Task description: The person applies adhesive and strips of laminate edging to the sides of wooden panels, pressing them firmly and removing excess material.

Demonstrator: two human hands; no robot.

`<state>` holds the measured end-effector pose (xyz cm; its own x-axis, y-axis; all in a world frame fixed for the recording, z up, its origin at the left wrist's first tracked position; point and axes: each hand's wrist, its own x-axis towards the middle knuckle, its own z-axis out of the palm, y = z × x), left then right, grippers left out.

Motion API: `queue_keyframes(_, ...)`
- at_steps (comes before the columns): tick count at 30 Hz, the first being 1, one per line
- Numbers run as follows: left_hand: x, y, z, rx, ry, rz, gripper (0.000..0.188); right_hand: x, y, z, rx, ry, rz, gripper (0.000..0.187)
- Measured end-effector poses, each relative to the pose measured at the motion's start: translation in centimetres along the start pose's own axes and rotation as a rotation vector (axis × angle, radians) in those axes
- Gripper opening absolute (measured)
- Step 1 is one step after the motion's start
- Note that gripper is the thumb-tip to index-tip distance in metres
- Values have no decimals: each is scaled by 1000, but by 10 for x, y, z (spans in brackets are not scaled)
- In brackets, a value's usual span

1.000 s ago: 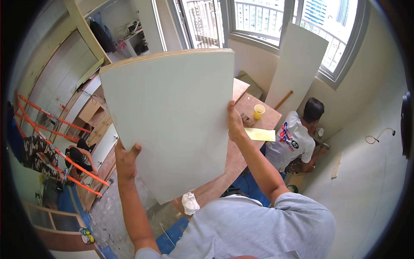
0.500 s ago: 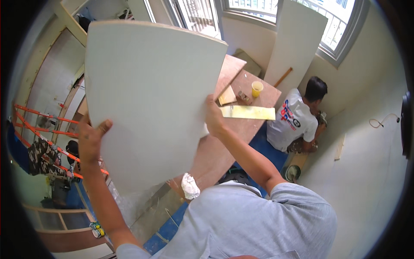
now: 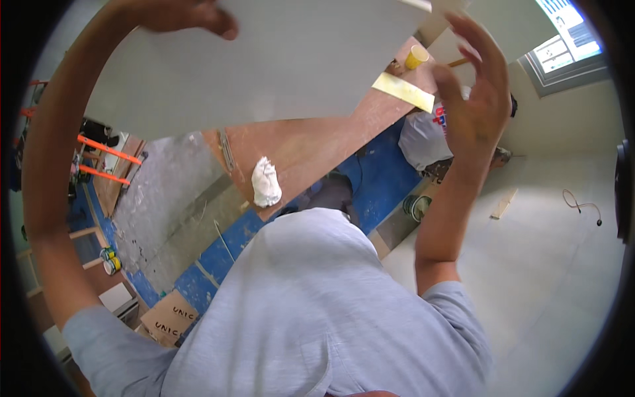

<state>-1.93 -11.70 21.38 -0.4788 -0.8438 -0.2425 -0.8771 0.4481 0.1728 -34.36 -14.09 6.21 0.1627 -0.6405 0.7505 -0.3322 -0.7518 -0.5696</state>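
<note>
A large white panel fills the upper part of the head view, its lower edge over the wooden work table. My left hand is at the panel's upper left, thumb over its face; part of the hand is cut off by the frame's top. My right hand is raised off the panel's right side, fingers apart and nothing in them. On the table lie a yellow strip, a yellow cup and a crumpled white bundle at the near corner.
Right of the table a person in a white shirt crouches by a bucket. Orange ladder rails stand at left. Blue sheeting covers floor beside the table. Cans and cardboard are at lower left.
The panel has moved up and tilted over the table. My right hand has let go of its edge and opened. My left hand has risen with the panel, and the view has shifted downward.
</note>
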Motion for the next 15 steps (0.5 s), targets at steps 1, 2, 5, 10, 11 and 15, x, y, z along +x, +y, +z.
queue_keyframes(1, 15, 3, 4, 26, -97, 51, 49, 12, -33, 1, -139, -216, 33, 60)
queue_keyframes(2, 26, 7, 5, 50, -189, 100, 50, 23, -42, 6, -205, -406, -11, 70)
queue_keyframes(5, 52, -19, 44, 124, -285, 126, 53, 38, -61, 48, -394, -715, -6, 69)
queue_keyframes(10, 34, 22, 32, 116, -330, 295, 45, 62, -43, 51, -130, -1162, 113, 64)
queue_keyframes(11, 25, 38, 25, 206, -316, 221, 47, 62, -49, 45, -81, -1181, 168, 64)
queue_keyframes(15, 58, 48, 26, 298, -312, 347, 46, 52, -39, 15, -139, -1171, 482, 54)
